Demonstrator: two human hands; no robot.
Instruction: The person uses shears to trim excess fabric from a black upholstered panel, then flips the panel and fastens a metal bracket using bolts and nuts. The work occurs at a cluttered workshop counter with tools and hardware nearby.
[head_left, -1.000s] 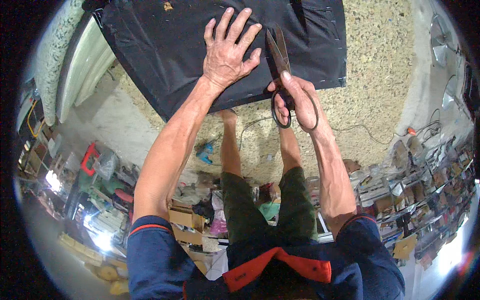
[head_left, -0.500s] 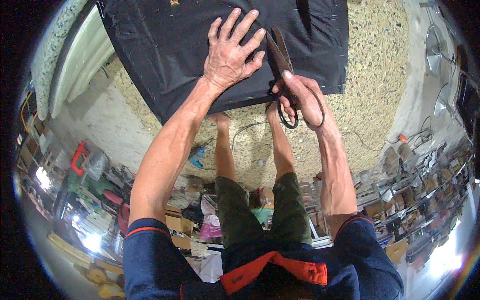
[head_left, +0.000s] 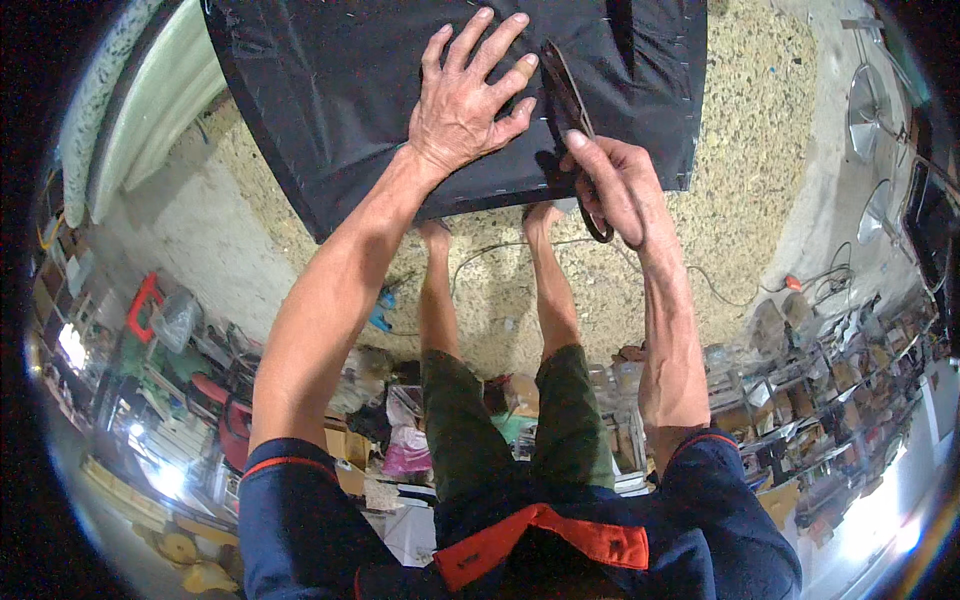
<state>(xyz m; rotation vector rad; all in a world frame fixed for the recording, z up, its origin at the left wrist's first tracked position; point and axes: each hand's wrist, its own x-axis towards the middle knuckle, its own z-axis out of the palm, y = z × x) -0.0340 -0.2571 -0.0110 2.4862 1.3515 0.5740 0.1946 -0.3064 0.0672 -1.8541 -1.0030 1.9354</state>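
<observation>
Black fabric (head_left: 350,120) covers a broad flat piece in front of me, with small staples showing along its edges. My left hand (head_left: 465,100) lies on the fabric with its fingers spread. To the right of it, my right hand (head_left: 615,185) is wrapped round the handles of a pair of dark metal scissors (head_left: 570,95). The blades point away from me over the fabric and look nearly closed. Part of the handle loops is hidden behind the right hand.
Speckled foam (head_left: 760,150) lies under the covered piece, with my bare feet on it. A cable (head_left: 715,285) runs across it. Rolled white sheeting (head_left: 160,110) stands at the far left. A red-handled tool (head_left: 145,305) and cluttered shelves (head_left: 800,410) lie nearer me.
The scissor blades have drawn together from a wider gap, and the right hand has turned and shifted slightly right. My left hand stays spread on the fabric.
</observation>
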